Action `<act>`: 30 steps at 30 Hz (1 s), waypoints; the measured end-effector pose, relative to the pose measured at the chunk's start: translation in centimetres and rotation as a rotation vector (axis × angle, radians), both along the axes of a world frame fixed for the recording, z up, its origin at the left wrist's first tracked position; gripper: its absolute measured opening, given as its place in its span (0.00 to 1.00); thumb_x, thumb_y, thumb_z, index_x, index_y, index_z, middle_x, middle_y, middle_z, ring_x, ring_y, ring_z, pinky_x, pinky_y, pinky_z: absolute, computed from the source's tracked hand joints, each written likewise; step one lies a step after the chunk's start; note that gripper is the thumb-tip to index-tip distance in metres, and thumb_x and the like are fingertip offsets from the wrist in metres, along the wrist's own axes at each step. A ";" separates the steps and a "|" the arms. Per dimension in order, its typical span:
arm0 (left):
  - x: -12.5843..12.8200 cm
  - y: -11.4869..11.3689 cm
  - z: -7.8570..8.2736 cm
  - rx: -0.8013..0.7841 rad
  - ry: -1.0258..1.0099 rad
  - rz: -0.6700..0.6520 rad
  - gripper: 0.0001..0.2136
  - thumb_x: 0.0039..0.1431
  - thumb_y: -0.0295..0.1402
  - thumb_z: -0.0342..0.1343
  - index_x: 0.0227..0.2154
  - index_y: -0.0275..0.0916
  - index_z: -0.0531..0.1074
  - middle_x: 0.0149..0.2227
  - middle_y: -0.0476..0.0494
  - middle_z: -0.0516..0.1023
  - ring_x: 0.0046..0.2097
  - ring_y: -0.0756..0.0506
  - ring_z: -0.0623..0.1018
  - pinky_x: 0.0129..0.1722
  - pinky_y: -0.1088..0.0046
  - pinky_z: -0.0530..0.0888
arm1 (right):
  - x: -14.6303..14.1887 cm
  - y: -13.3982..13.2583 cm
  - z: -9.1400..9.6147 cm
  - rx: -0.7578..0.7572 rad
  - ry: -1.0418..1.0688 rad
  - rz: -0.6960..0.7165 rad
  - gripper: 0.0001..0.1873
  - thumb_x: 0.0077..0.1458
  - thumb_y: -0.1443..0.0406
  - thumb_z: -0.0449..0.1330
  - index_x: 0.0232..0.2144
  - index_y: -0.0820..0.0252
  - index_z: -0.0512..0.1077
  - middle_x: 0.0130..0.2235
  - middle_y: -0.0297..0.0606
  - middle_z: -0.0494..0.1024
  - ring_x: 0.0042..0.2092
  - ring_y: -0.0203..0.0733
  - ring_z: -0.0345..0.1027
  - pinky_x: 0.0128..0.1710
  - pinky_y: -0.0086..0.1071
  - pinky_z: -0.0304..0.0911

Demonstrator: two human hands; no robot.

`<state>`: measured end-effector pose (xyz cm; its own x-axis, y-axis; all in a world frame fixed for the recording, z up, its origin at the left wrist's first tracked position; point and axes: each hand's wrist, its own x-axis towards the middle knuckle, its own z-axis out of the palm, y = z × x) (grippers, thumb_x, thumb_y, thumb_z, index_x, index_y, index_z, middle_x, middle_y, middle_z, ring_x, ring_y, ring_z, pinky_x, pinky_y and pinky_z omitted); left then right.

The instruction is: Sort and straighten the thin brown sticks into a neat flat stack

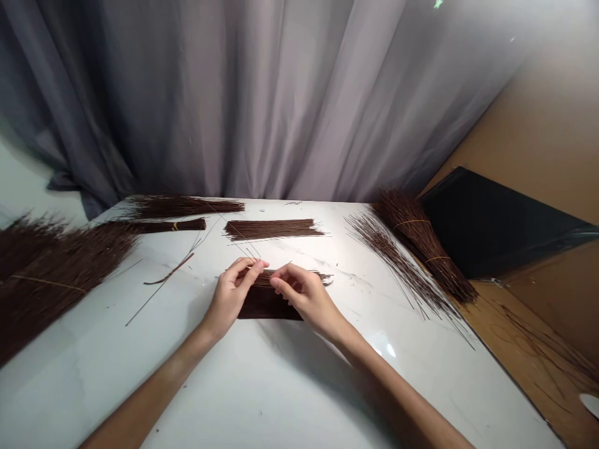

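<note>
Thin twigs (247, 244) are pinched in the left hand (238, 285), above a dark bundle (269, 304) on the desk (224, 380); whether anything is gripped by the right hand's (303, 292) bent fingers cannot be told. Light, springy, perhaps brittle — twigs are best held gently mid-length.

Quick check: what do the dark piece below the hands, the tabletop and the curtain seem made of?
Dark piece: possibly packed twigs, dull brown; thin strands show at its far edge, its face too dark to tell.
Tabletop: glossy white, perhaps marble or imitation; grey veins and reflections show.
Curtain: likely fabric, soft sheen; hangs in folds.
</note>
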<state>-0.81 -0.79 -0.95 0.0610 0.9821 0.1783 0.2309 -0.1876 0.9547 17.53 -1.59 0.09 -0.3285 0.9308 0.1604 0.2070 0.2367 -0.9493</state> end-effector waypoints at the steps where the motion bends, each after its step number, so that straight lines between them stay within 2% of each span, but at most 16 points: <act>1: -0.1 0.0 -0.1 0.030 0.080 -0.025 0.14 0.68 0.46 0.53 0.41 0.41 0.78 0.42 0.44 0.76 0.40 0.45 0.74 0.38 0.72 0.70 | 0.3 0.2 0.2 0.042 -0.049 -0.030 0.12 0.67 0.57 0.56 0.36 0.58 0.72 0.31 0.33 0.75 0.31 0.37 0.67 0.32 0.30 0.62; 3: -0.3 0.0 -0.2 0.097 0.275 -0.104 0.12 0.69 0.42 0.53 0.42 0.43 0.77 0.45 0.44 0.75 0.45 0.43 0.74 0.44 0.69 0.71 | 1.3 0.7 0.6 0.171 -0.166 -0.145 0.13 0.68 0.58 0.54 0.34 0.58 0.72 0.32 0.35 0.76 0.31 0.38 0.67 0.33 0.31 0.61; 6: -0.8 -0.1 -0.4 0.220 0.516 -0.242 0.09 0.70 0.37 0.52 0.44 0.46 0.76 0.48 0.44 0.75 0.51 0.40 0.72 0.53 0.63 0.68 | 4.1 2.0 1.0 0.405 -0.435 -0.422 0.12 0.68 0.60 0.52 0.36 0.58 0.72 0.35 0.38 0.77 0.32 0.39 0.67 0.34 0.33 0.59; 10: -1.1 -0.1 -0.5 0.338 0.633 -0.336 0.09 0.72 0.31 0.49 0.44 0.45 0.75 0.48 0.45 0.76 0.53 0.40 0.72 0.56 0.60 0.65 | 10.3 4.5 0.4 0.590 -0.805 -0.760 0.14 0.68 0.62 0.49 0.38 0.60 0.73 0.40 0.45 0.76 0.40 0.46 0.67 0.35 0.34 0.56; 12: -1.2 0.0 -0.4 0.364 0.670 -0.343 0.09 0.72 0.30 0.48 0.44 0.45 0.74 0.48 0.46 0.77 0.52 0.41 0.73 0.55 0.60 0.65 | 13.9 5.3 -0.4 0.582 -0.938 -0.911 0.15 0.67 0.61 0.50 0.38 0.61 0.75 0.40 0.47 0.75 0.41 0.49 0.65 0.36 0.36 0.55; 16: -1.4 0.2 -0.5 0.409 0.743 -0.330 0.07 0.72 0.29 0.49 0.44 0.44 0.72 0.49 0.47 0.76 0.52 0.42 0.73 0.54 0.61 0.65 | 19.5 5.9 -1.8 0.369 -1.044 -1.104 0.13 0.63 0.63 0.54 0.37 0.62 0.77 0.41 0.49 0.74 0.40 0.50 0.63 0.37 0.38 0.55; 19: -1.6 0.3 -0.5 0.429 0.777 -0.325 0.07 0.72 0.28 0.50 0.42 0.43 0.72 0.48 0.48 0.76 0.51 0.43 0.74 0.53 0.62 0.66 | 21.3 5.9 -2.7 0.231 -1.073 -1.167 0.13 0.61 0.64 0.55 0.39 0.63 0.78 0.43 0.50 0.73 0.42 0.51 0.63 0.40 0.40 0.57; 22: -1.7 0.3 -0.5 0.419 0.804 -0.316 0.06 0.72 0.28 0.49 0.41 0.43 0.70 0.45 0.49 0.76 0.48 0.44 0.74 0.51 0.62 0.67 | 21.7 6.0 -3.3 0.181 -1.112 -1.155 0.13 0.61 0.64 0.55 0.39 0.63 0.78 0.44 0.52 0.72 0.44 0.53 0.64 0.43 0.42 0.58; 27: -1.4 0.3 -0.8 0.406 0.832 -0.302 0.05 0.73 0.28 0.48 0.41 0.41 0.68 0.42 0.48 0.75 0.45 0.44 0.73 0.48 0.63 0.68 | 21.2 6.5 -3.7 0.223 -1.081 -1.167 0.14 0.61 0.62 0.55 0.43 0.67 0.73 0.47 0.58 0.69 0.49 0.58 0.62 0.50 0.49 0.58; 30: -1.2 0.3 -1.1 0.431 0.848 -0.296 0.06 0.74 0.27 0.46 0.41 0.41 0.67 0.42 0.47 0.74 0.44 0.44 0.73 0.47 0.63 0.68 | 20.5 6.6 -3.6 0.289 -1.043 -1.135 0.14 0.61 0.61 0.55 0.43 0.66 0.71 0.47 0.58 0.68 0.50 0.59 0.61 0.51 0.51 0.57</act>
<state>-2.02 -0.47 -2.02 0.5651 0.7685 0.3002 0.6931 -0.6395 0.3325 38.03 5.05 -3.48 0.4200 0.7382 0.5278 0.9074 -0.3511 -0.2310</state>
